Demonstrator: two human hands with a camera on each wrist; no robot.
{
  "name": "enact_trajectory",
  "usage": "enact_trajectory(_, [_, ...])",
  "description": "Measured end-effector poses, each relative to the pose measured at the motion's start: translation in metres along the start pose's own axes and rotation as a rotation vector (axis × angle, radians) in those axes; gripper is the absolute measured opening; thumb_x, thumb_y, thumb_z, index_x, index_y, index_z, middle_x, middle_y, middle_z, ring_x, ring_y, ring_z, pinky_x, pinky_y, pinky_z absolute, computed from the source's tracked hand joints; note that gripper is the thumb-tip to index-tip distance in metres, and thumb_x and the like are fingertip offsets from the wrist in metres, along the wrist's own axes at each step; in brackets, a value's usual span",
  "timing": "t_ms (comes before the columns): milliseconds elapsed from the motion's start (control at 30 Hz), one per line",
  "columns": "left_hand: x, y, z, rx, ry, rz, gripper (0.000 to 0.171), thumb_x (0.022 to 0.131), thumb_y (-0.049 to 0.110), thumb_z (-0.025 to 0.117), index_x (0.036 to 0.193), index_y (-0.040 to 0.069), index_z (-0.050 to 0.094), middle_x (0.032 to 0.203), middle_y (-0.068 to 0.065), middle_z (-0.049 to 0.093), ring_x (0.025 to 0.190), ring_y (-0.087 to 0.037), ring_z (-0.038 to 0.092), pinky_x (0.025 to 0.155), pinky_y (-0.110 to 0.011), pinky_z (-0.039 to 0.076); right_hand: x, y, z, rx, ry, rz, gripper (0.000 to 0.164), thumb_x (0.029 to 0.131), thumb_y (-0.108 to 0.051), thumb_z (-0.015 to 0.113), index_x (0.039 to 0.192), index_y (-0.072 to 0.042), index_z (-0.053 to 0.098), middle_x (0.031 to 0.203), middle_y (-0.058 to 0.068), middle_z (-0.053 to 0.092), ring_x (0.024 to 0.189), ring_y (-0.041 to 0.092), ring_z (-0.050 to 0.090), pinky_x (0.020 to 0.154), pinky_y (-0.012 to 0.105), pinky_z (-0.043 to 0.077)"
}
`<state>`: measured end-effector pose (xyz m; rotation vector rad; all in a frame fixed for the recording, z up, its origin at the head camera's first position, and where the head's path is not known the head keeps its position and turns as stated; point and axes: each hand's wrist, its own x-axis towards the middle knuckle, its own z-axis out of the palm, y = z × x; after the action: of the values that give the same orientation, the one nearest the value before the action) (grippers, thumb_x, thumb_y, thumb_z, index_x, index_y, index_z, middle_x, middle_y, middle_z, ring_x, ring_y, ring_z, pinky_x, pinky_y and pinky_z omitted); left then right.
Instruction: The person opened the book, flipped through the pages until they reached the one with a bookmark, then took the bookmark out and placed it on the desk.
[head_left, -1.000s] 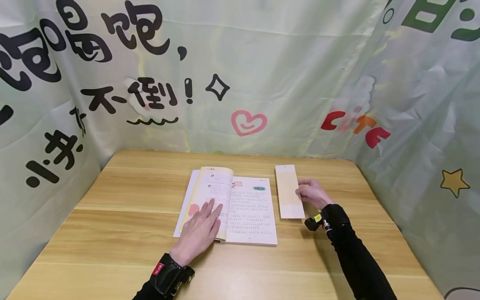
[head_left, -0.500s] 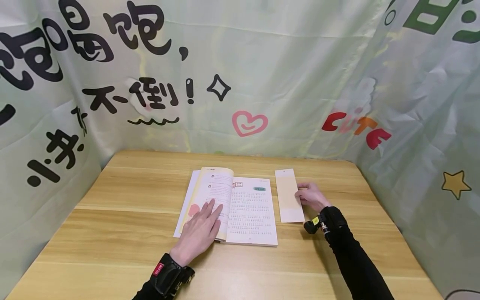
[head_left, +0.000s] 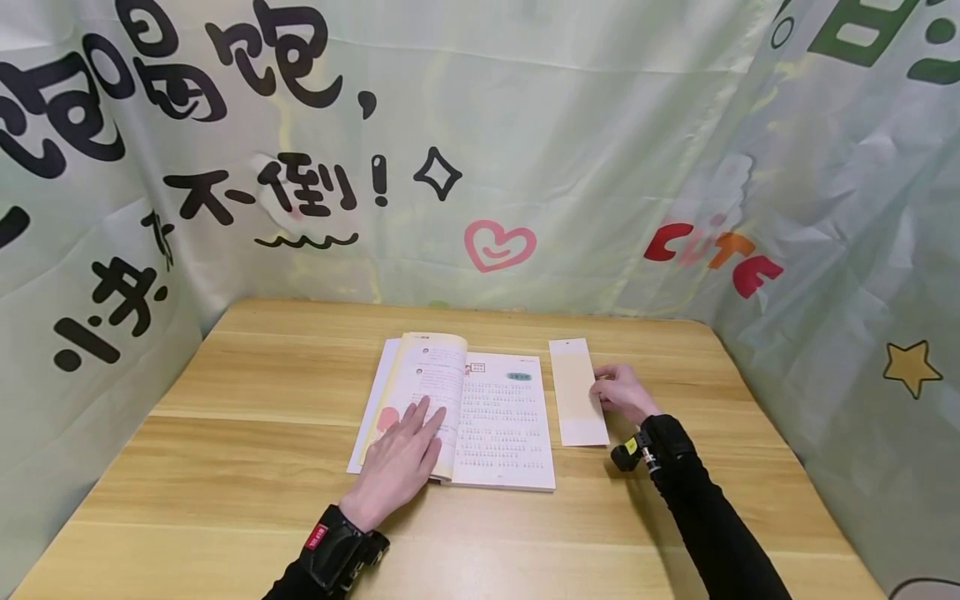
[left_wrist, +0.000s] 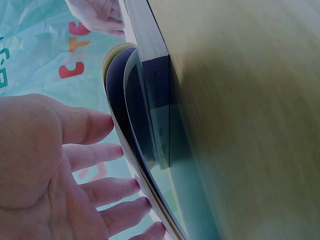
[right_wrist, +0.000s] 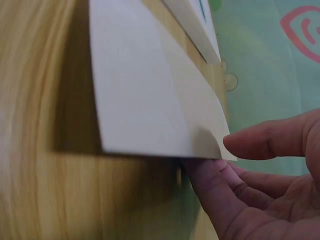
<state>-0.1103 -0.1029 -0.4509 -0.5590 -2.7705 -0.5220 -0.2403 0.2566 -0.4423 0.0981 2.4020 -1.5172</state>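
Note:
An open book (head_left: 501,425) lies on the wooden table, printed pages up. My left hand (head_left: 397,471) rests on its left page with fingers straight and spread; the left wrist view shows the fingertips against the curved leaves (left_wrist: 131,145). To the book's right is a long cream-and-white paper bookmark (head_left: 576,392) with a small hole near its top. My right hand (head_left: 626,393) pinches the bookmark's right edge. In the right wrist view the thumb (right_wrist: 250,142) is on the upper face and the other fingers are underneath, with the near end of the bookmark raised above the wood.
The wooden table (head_left: 247,392) reaches back to a pale printed curtain (head_left: 600,125), which also hangs along both sides. Part of a dark curved line (head_left: 926,581) shows at the lower right corner.
The right hand and the bookmark have come slightly nearer and lower since a second ago, then hold almost still. The left hand stays on the page.

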Motion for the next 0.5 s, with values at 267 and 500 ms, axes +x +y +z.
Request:
enact_trajectory(267, [0.000, -0.002, 0.000, -0.012, -0.010, -0.015, 0.042, 0.096, 0.021, 0.052, 0.135, 0.005, 0.056, 0.142, -0.024, 0.045, 0.128, -0.037, 0.043, 0.097, -0.054, 0.046, -0.011, -0.004, 0.002, -0.189, 0.081, -0.058, 0.046, 0.092, 0.005, 0.046, 0.134, 0.022, 0.036, 0.121, 0.039, 0.050, 0.095, 0.036, 0.061, 0.077, 0.038, 0.059])
enact_trajectory(500, [0.000, -0.009, -0.004, -0.051, -0.023, -0.074, 0.044, 0.098, 0.025, 0.050, 0.138, 0.007, 0.053, 0.146, -0.022, 0.041, 0.131, -0.036, 0.039, 0.090, -0.062, 0.048, -0.029, -0.001, 0.001, -0.273, 0.145, -0.178, 0.046, 0.092, 0.003, 0.045, 0.133, 0.022, 0.037, 0.112, 0.039, 0.056, 0.084, 0.037, 0.065, 0.073, 0.044, 0.059])
